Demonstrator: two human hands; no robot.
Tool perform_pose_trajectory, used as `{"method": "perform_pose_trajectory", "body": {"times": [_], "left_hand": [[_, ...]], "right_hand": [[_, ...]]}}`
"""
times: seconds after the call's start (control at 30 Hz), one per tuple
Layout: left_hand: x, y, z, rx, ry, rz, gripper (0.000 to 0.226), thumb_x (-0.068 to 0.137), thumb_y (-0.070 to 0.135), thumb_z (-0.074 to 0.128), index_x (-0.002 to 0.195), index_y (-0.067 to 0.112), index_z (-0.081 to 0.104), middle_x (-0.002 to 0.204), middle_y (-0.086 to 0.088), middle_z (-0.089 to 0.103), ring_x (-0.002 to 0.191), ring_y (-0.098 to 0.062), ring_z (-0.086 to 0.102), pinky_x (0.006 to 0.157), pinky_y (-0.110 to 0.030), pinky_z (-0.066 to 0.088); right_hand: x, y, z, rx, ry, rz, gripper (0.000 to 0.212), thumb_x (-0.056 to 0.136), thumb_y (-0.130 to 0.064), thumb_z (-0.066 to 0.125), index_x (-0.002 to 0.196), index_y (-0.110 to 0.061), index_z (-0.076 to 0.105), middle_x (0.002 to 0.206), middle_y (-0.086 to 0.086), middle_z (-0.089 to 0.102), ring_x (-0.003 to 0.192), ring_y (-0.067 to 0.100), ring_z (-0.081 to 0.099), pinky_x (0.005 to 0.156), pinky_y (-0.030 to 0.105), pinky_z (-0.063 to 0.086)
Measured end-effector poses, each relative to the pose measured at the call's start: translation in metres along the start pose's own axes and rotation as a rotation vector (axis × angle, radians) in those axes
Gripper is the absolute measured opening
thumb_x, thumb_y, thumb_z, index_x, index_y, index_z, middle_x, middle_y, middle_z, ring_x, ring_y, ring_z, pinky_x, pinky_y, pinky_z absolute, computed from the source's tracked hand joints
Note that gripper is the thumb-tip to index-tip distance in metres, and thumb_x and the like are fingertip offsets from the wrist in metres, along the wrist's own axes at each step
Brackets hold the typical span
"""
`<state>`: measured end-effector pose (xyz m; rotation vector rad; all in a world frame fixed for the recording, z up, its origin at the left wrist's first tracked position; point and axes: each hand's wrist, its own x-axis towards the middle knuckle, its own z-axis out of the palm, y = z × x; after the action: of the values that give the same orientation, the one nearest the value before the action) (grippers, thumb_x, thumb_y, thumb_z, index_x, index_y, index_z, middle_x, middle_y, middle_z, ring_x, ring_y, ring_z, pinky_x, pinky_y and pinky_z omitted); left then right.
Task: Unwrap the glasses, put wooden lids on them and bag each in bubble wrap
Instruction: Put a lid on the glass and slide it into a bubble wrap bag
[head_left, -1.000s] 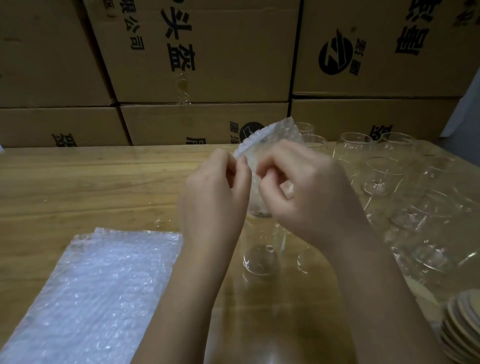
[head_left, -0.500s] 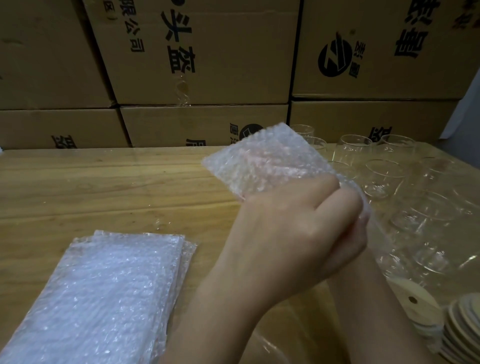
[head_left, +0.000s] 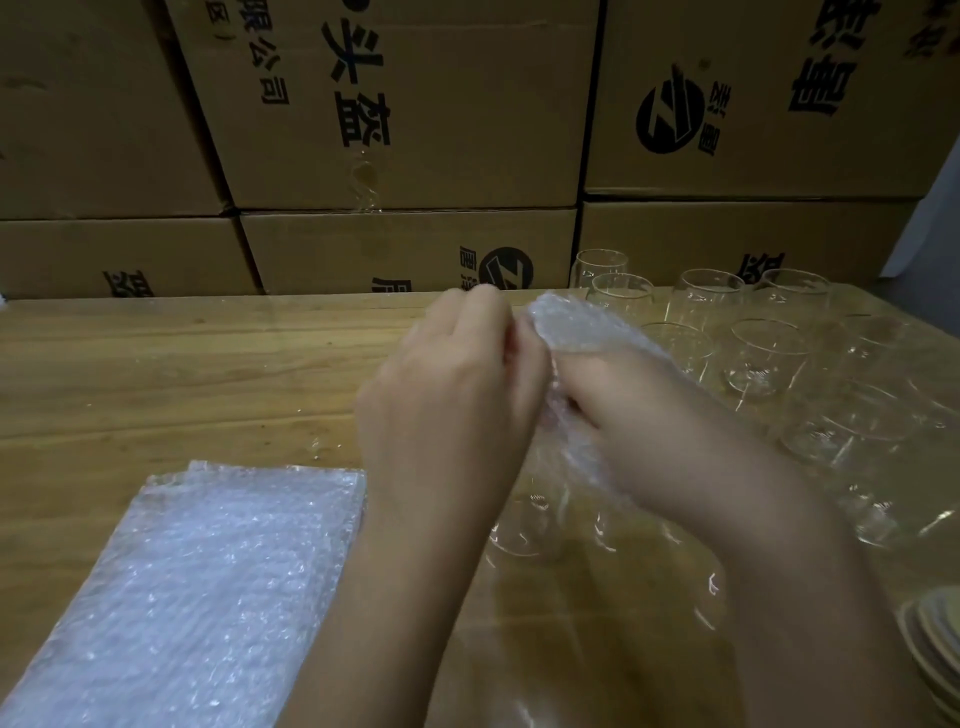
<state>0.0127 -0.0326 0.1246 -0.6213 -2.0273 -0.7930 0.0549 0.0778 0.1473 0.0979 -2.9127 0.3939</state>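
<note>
1. Pinching the near edge of a bubble wrap bag (head_left: 576, 327), the left hand (head_left: 452, 395) is raised above the tabletop (head_left: 156, 374) with its fingers (head_left: 488, 322) curled tight together on the wrap.
2. Just beside it, touching it, the right hand (head_left: 639, 415) holds the same bag; its fingers are bent into the wrap, which drapes over part of them (how deep they reach inside cannot be told, as the frame is blurred here).
3. That bag is held in the air, at the middle of the view, its far end tilted up and away.
4. Under the two wrists a clear glass (head_left: 524, 525) stands on the tabletop.
5. More glasses (head_left: 763, 358) crowd the right side of the tabletop, near one another.
6. At the lower right edge lies a pile of wooden lids (head_left: 935, 639), cut off by the frame.
7. On the left, near the front, lies a flat stack of bubble wrap bags (head_left: 197, 587).
8. Behind the tabletop rise cardboard boxes (head_left: 405, 104) printed in black.
</note>
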Motion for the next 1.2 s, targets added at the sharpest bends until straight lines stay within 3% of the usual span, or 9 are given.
{"method": "perform_pose_trajectory", "body": {"times": [0.07, 0.23, 0.3, 0.43, 0.57, 0.77, 0.97, 1.07, 1.2], "left_hand": [[0.002, -0.008, -0.001, 0.002, -0.015, -0.063, 0.023, 0.092, 0.025, 0.056, 0.073, 0.011, 0.054, 0.067, -0.001, 0.058, 0.054, -0.026, 0.051, 0.043, -0.032, 0.035], [0.005, -0.027, -0.003, 0.064, -0.037, -0.189, 0.023, 0.096, 0.031, 0.054, 0.084, 0.013, 0.056, 0.066, -0.003, 0.06, 0.053, -0.028, 0.054, 0.045, -0.034, 0.041], [0.006, -0.035, -0.005, 0.075, -0.059, -0.242, 0.022, 0.097, 0.035, 0.051, 0.091, 0.016, 0.056, 0.064, -0.002, 0.06, 0.055, -0.028, 0.055, 0.048, -0.037, 0.045], [0.008, -0.042, -0.009, 0.141, -0.093, -0.164, 0.02, 0.097, 0.034, 0.053, 0.091, 0.016, 0.058, 0.056, 0.0, 0.055, 0.048, -0.025, 0.049, 0.045, -0.027, 0.034], [0.009, -0.043, -0.012, 0.17, -0.149, -0.244, 0.02, 0.095, 0.039, 0.053, 0.096, 0.02, 0.059, 0.058, 0.005, 0.053, 0.052, -0.02, 0.05, 0.047, -0.024, 0.031], [0.008, -0.043, -0.028, 0.068, -0.558, -0.376, 0.035, 0.084, 0.051, 0.059, 0.113, 0.037, 0.048, 0.073, 0.015, 0.058, 0.069, -0.006, 0.058, 0.066, -0.035, 0.053], [0.009, -0.049, -0.03, 0.154, -0.407, -0.442, 0.022, 0.084, 0.019, 0.061, 0.103, 0.025, 0.053, 0.071, 0.008, 0.056, 0.072, -0.021, 0.055, 0.054, -0.031, 0.036], [0.009, -0.054, -0.022, 0.187, -0.383, -0.461, 0.005, 0.087, 0.028, 0.058, 0.087, 0.024, 0.055, 0.079, 0.005, 0.057, 0.074, -0.022, 0.054, 0.054, -0.029, 0.033], [0.008, -0.058, -0.008, 0.205, -0.275, -0.445, 0.016, 0.094, 0.038, 0.052, 0.089, 0.023, 0.056, 0.087, 0.002, 0.061, 0.074, -0.025, 0.054, 0.052, -0.029, 0.029]], "right_hand": [[-0.007, -0.004, -0.006, 0.045, 0.051, -0.05, 0.031, 0.098, -0.017, 0.037, 0.069, -0.026, 0.041, 0.066, -0.004, 0.046, 0.06, 0.015, 0.044, 0.053, 0.032, 0.033], [-0.012, 0.002, -0.011, 0.116, 0.424, -0.229, 0.035, 0.09, -0.001, 0.048, 0.11, -0.02, 0.07, 0.101, -0.005, 0.071, 0.073, -0.007, 0.054, 0.065, 0.018, 0.044], [-0.008, 0.012, -0.009, -0.023, 0.576, -0.195, 0.05, 0.08, 0.012, 0.049, 0.111, -0.021, 0.071, 0.12, 0.003, 0.064, 0.094, 0.009, 0.056, 0.082, 0.026, 0.042], [0.003, 0.029, 0.004, -0.115, 0.248, -0.028, 0.067, 0.085, 0.009, 0.053, 0.123, -0.046, 0.059, 0.15, -0.008, 0.033, 0.136, 0.021, 0.028, 0.109, 0.037, 0.021], [0.013, 0.037, 0.018, 0.001, 0.232, -0.038, 0.021, 0.095, -0.021, 0.053, 0.106, -0.032, 0.066, 0.109, -0.014, 0.062, 0.106, 0.012, 0.053, 0.089, 0.03, 0.037], [0.024, 0.036, 0.036, -0.043, 0.403, 0.017, 0.016, 0.095, -0.021, 0.053, 0.102, -0.024, 0.067, 0.1, -0.01, 0.067, 0.095, 0.015, 0.058, 0.072, 0.026, 0.03], [0.024, 0.032, 0.036, 0.299, 0.49, 0.0, 0.018, 0.093, -0.021, 0.057, 0.108, -0.029, 0.054, 0.092, -0.019, 0.057, 0.078, 0.004, 0.063, 0.065, 0.027, 0.051], [0.021, 0.031, 0.031, 0.62, 0.429, 0.066, 0.026, 0.087, -0.042, 0.06, 0.095, -0.033, 0.037, 0.098, -0.016, 0.056, 0.081, -0.004, 0.064, 0.067, 0.025, 0.054], [0.014, 0.035, 0.031, 0.353, 0.028, 0.164, 0.053, 0.059, -0.079, 0.056, 0.087, -0.04, 0.034, 0.1, -0.025, 0.046, 0.081, -0.006, 0.05, 0.062, 0.025, 0.042]]}}
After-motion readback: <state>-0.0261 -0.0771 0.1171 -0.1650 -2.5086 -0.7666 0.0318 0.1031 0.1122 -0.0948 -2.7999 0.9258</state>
